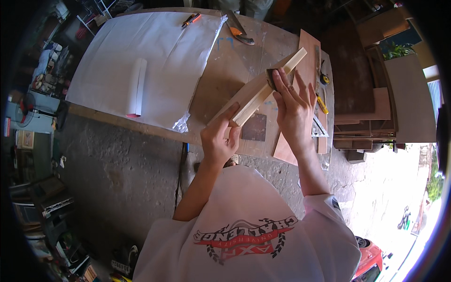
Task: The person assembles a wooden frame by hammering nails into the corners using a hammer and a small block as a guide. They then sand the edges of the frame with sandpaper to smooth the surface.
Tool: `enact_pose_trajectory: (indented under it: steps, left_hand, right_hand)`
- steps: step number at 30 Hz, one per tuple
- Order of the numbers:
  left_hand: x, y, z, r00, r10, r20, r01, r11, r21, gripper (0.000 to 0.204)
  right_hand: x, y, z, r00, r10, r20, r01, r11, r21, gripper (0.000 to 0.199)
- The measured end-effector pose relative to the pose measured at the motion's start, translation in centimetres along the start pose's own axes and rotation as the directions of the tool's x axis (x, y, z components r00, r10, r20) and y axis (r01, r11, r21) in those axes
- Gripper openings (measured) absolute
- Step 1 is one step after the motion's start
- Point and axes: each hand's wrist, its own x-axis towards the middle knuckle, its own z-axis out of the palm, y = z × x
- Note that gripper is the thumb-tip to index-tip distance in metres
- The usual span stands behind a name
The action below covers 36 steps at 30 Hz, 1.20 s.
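My left hand (221, 134) grips the near end of a pale wooden board (253, 91), thumb on one side and fingers on the other. The board is tilted on edge above the table and slants away to the far right. Against its upper edge my right hand (291, 96) presses a small dark piece of sandpaper (270, 78), fingers stretched over it. A dark square sheet (253, 127) lies on the table beneath the board.
White sheeting (164, 56) covers the table's left part, bearing a white roll (136, 89) and orange-handled pliers (191, 20). A handsaw (241, 35) lies at the back. Rightward are a reddish plank (307, 56), tape measure (324, 78), yellow cutter (322, 105) and metal square (319, 127).
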Motion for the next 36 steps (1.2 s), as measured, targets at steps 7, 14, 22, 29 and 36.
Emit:
enact_pose_trajectory:
  steps: [7,14,22,29,36]
  left_hand:
    - [0.0,-0.3,0.0,1.0,-0.02,0.011,0.02,1.0,0.007,0.045]
    - [0.6,-0.5,-0.1,0.999,0.019,-0.026,-0.018,0.998,0.054,0.036]
    - [0.1,-0.3,0.3,0.999,-0.035,0.034,0.033,0.998,0.059,0.034]
    - [0.1,0.1,0.3,0.999,-0.025,0.02,0.023,0.995,0.093,0.033]
    - [1.0,0.7,0.6,0.999,-0.022,-0.031,0.026,0.993,0.114,0.031]
  right_hand:
    - [-0.7,0.2,1.1,0.991,-0.128,0.026,0.129,0.99,-0.049,0.046]
    - [-1.9,-0.5,1.8,0.961,-0.278,0.004,0.274,0.948,0.16,0.051]
    - [4.0,5.9,4.1,0.992,-0.028,-0.122,0.032,0.999,0.03,0.049]
    - [4.0,6.1,4.2,0.988,-0.072,-0.138,0.081,0.995,0.062,0.042]
    - [2.5,5.2,4.0,0.987,-0.154,-0.041,0.157,0.985,0.073,0.045]
